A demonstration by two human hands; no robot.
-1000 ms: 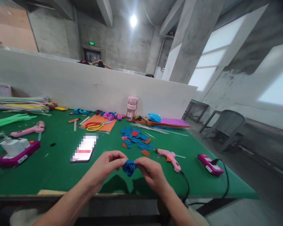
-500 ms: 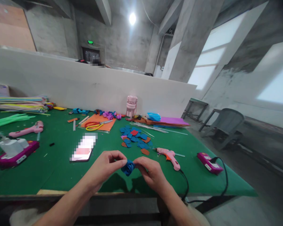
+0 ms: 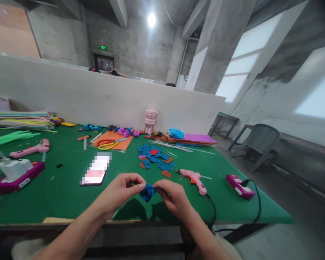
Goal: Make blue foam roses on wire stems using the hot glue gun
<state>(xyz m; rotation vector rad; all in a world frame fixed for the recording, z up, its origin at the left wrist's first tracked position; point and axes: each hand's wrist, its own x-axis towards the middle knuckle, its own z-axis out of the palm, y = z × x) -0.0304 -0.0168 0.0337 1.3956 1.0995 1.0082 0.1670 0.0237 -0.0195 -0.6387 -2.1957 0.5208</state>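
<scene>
A small blue felt rose [image 3: 147, 192] is held above the front edge of the green table [image 3: 56, 202]. My left hand [image 3: 121, 191] pinches its left side with thumb and fingers closed. My right hand [image 3: 172, 198] pinches its right side, fingers curled round it. A heap of blue and red-brown felt petals [image 3: 154, 159] lies just beyond the hands. A pink glue gun [image 3: 193, 178] rests to the right of my right hand, its black cord running off the table edge.
A phone [image 3: 94, 173] lies left of the hands. Scissors [image 3: 109, 144] sit on an orange sheet. A second pink glue gun [image 3: 29, 148], magenta power strips [image 3: 17, 178] [image 3: 237, 186], stacked coloured sheets [image 3: 21, 119], a pink bottle [image 3: 151, 122] and a white partition [image 3: 97, 97] surround the work area. A grey chair [image 3: 260, 144] stands at right.
Both hands have stayed together on the rose, turning it slightly; the flower now tilts a little more to the left. The view drifted slightly.
</scene>
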